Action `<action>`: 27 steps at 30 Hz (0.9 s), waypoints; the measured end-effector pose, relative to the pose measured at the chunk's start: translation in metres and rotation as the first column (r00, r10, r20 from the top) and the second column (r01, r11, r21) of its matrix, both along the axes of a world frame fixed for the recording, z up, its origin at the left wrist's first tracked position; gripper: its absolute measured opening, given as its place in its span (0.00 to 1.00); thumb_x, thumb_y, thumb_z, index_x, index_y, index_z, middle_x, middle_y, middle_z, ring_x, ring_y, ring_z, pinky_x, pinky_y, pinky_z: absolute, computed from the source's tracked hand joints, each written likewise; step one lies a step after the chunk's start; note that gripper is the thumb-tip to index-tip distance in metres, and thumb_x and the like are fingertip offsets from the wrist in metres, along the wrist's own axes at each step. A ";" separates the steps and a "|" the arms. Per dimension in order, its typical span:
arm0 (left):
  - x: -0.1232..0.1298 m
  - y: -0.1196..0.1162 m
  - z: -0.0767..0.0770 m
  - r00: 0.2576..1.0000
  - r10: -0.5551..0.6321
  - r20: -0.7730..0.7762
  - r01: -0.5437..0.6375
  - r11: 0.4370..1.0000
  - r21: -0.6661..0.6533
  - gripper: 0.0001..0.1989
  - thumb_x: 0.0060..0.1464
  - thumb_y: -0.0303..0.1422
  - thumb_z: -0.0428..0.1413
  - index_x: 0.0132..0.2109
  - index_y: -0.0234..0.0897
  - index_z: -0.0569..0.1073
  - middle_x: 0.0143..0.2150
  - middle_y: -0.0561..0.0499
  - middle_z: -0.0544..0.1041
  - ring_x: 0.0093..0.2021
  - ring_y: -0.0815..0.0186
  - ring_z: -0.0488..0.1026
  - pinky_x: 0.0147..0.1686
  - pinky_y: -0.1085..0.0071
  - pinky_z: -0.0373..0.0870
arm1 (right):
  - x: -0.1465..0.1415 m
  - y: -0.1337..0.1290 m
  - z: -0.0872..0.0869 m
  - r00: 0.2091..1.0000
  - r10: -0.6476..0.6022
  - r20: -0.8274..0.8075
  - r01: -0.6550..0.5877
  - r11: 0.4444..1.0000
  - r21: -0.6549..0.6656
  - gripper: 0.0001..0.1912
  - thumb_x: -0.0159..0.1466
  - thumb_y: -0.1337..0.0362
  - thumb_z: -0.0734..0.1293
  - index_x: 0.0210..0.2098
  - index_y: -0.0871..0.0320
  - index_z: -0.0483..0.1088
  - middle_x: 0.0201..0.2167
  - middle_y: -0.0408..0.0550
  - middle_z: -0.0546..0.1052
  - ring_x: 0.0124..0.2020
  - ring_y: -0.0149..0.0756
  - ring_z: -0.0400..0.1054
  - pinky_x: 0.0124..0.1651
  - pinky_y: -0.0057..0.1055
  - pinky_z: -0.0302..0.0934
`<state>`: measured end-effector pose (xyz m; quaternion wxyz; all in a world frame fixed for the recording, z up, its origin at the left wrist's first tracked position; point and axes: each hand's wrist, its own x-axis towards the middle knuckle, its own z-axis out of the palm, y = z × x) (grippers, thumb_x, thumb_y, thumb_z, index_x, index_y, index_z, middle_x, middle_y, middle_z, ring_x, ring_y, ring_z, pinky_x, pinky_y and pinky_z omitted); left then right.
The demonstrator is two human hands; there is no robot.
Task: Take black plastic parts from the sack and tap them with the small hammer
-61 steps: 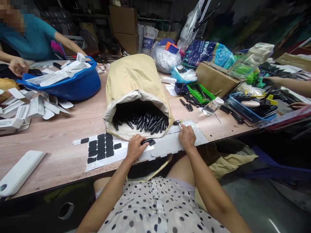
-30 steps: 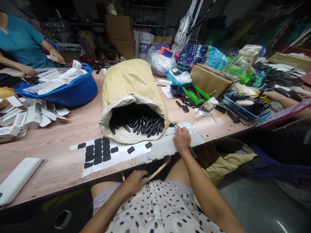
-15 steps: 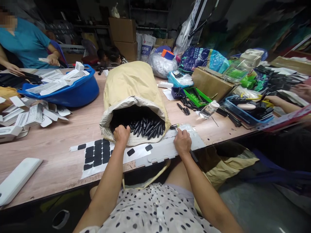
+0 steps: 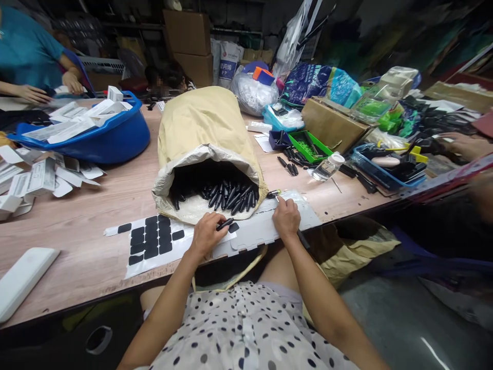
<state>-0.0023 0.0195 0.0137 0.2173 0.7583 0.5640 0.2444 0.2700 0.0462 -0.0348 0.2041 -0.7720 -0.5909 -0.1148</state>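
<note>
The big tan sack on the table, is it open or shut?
Open: the sack gapes wide at its near end, and slim black pieces show inside.

Half a second ago the left hand (image 4: 208, 235) was at the mouth of the sack (image 4: 208, 123); now it has come back near the front edge of the surface (image 4: 92, 257), gripping a slim black piece (image 4: 225, 224) and hiding the spot where a loose black patch showed.

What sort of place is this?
Probably a small packing or assembly workshop: an open sack of matching black parts, a blue tub of white boxes, and cardboard cartons stacked behind suggest it.
</note>
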 end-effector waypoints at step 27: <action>-0.001 0.003 -0.032 0.988 -0.082 0.127 0.081 0.997 0.014 0.08 0.56 0.33 0.59 0.41 0.43 0.82 0.33 0.51 0.74 0.39 0.61 0.69 0.43 0.64 0.67 | -0.087 -0.085 0.037 0.724 0.549 -0.418 -0.513 0.833 0.207 0.18 0.70 0.66 0.58 0.53 0.55 0.75 0.37 0.50 0.78 0.39 0.37 0.74 0.43 0.31 0.70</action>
